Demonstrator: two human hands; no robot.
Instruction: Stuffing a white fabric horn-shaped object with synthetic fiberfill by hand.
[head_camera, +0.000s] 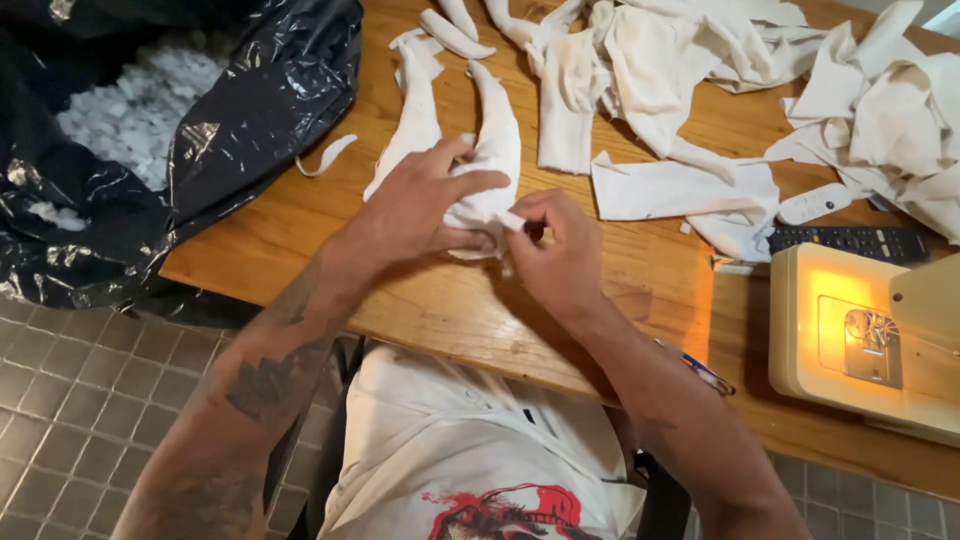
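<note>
Your left hand (420, 205) gripped a white sewn fabric piece (480, 160) with two long ear-like lobes, fingers curled over its lower end near the wooden table's (440, 300) front edge. Your right hand (560, 245) pinched the same end, fingertips narrow. A black bag of white stuffing (130, 110) lay left; a lit sewing machine (865, 340) stood right.

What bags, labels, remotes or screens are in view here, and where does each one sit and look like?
Black bag: top left, past the table edge, glossy plastic, open, holding white stuffing.
White remote: right on the table, slim, rounded.
Black remote: just below it, long, rows of buttons.
No screens or labels show.
</note>
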